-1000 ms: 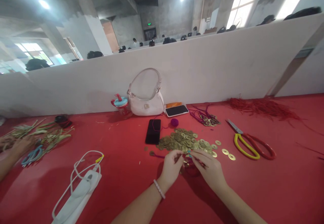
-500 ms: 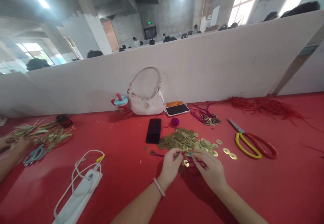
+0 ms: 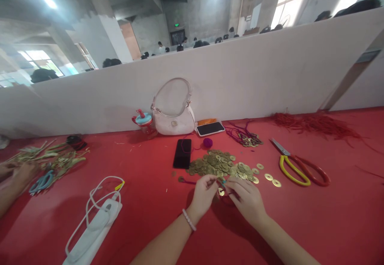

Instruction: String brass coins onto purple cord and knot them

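My left hand [image 3: 204, 195] and my right hand [image 3: 246, 200] meet just above the red table [image 3: 150, 225], fingers pinched together on a dark red cord with a brass coin [image 3: 221, 192] on it. Right behind them lies a heap of brass coins [image 3: 217, 165]; a few loose coins [image 3: 271, 179] sit to its right. A strand of purple cord [image 3: 186, 182] trails left of my left hand. A bead bracelet circles my left wrist.
Yellow-and-red scissors [image 3: 297, 169] lie right. A black phone [image 3: 182, 153], a second phone [image 3: 210, 128], a white handbag [image 3: 174, 115], a cup [image 3: 144, 122] stand behind. A white power strip [image 3: 93, 229] lies left. Another person's hand [image 3: 18, 175] rests by green strips.
My two hands have drawn slightly closer together over the coin and cord. The view has shifted a little; nothing else on the table moved.
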Demonstrator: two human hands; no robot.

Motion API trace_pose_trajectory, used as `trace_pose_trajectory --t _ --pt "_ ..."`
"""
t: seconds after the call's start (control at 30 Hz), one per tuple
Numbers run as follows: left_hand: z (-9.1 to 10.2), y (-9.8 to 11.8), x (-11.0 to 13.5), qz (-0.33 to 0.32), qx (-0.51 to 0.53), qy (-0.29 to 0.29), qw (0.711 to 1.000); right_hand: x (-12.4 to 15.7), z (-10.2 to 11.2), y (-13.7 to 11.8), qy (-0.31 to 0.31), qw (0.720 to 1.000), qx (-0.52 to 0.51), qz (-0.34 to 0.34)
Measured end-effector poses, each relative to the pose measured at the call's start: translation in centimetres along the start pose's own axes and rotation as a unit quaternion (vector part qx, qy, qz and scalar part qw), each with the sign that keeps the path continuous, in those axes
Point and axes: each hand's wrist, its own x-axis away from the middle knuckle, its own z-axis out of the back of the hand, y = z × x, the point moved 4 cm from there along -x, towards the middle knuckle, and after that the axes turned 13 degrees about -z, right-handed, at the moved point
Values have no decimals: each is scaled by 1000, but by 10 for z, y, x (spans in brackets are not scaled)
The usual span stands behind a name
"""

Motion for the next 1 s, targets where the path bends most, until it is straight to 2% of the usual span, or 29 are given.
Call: trace_pose_trajectory --t 0.07,0.17,0.27,0.33,0.47,0.57,1.0 --pt "0 0 0 3 -2 -1 1000 1 -1 3 -9 999 -30 -42" --pt "1 -2 0 18 -5 8 1000 1 -4 14 -14 975 -105 -196" --pt "2 -3 -1 18 -4 23 1000 4 -11 30 -32 906 -208 -367" --pt "2 -3 -1 12 -3 29 999 5 -17 38 -48 856 -285 -429" --pt "2 -1 -1 1 -21 29 999 7 -26 42 -91 789 -387 -468" --pt "2 0 -1 -7 -35 21 999 10 -31 39 -131 762 -419 -476" --pt "1 1 1 -33 -74 -16 997 12 -37 33 -191 730 -445 -483"
